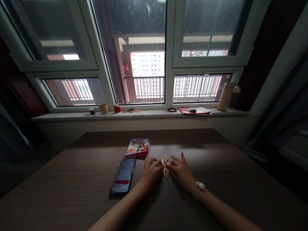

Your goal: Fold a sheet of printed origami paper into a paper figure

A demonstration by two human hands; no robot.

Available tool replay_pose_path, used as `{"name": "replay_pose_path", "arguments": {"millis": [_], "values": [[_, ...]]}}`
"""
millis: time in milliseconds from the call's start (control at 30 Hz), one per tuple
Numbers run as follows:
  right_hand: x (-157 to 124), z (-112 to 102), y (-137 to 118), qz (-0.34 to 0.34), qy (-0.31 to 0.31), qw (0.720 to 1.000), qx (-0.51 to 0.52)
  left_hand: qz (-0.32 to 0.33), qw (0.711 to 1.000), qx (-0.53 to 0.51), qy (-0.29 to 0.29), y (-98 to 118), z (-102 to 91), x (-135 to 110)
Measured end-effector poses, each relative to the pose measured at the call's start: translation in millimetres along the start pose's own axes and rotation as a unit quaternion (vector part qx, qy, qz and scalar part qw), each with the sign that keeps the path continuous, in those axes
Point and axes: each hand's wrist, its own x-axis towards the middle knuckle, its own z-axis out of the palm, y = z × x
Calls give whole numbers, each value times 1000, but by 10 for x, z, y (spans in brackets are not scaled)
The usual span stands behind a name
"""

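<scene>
A small folded piece of coloured paper [166,166], pointed at both ends, stands on the dark wooden table [72,186] between my two hands. My left hand [150,175] pinches its left side with curled fingers. My right hand [181,171] pinches its right side, index and middle fingers partly stretched out; a watch sits on that wrist. Just beyond the hands lies a stack of coloured printed sheets [138,147] with a price tag.
A phone [123,175] lies flat to the left of my left hand. On the stone windowsill [149,114] stand a tan cup [103,108], a red cup [117,108], scissors on red paper [194,110] and a tall tan bottle [225,96].
</scene>
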Motion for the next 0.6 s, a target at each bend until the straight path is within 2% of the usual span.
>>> {"name": "replay_pose_path", "arguments": {"millis": [433,600], "values": [[20,-32,-38,3,-15,999,-36,21,1000,-9,-7,-11,-68,-15],[10,-28,-31,11,-13,1000,-11,2,999,-24,-29,-21,-95,-13]]}}
